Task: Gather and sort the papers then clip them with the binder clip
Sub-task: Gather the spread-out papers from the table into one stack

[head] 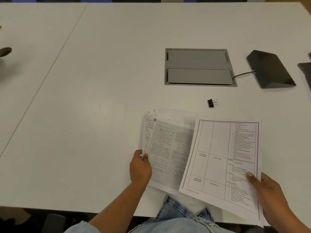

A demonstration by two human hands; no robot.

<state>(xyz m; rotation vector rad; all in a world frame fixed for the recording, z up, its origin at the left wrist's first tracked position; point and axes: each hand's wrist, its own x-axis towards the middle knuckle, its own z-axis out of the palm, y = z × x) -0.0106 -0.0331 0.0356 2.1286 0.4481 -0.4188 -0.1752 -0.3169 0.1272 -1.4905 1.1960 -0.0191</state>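
My left hand (140,167) grips the left edge of a fanned bundle of printed papers (170,148), lifted over the near part of the white table. My right hand (267,190) pinches the lower right corner of a timetable sheet (217,155) with a ruled grid, which overlaps the bundle's right side. A further sheet (183,115) peeks out behind the bundle, lying toward the table's middle. The black binder clip (211,103) lies on the table just beyond the papers, its wire handles pointing right, apart from both hands.
A grey recessed cable hatch (198,67) sits in the white table (101,81) beyond the clip. A dark wedge-shaped device (271,69) with a cable stands to its right, another dark object (306,71) at the right edge. The table's front edge runs near my lap.
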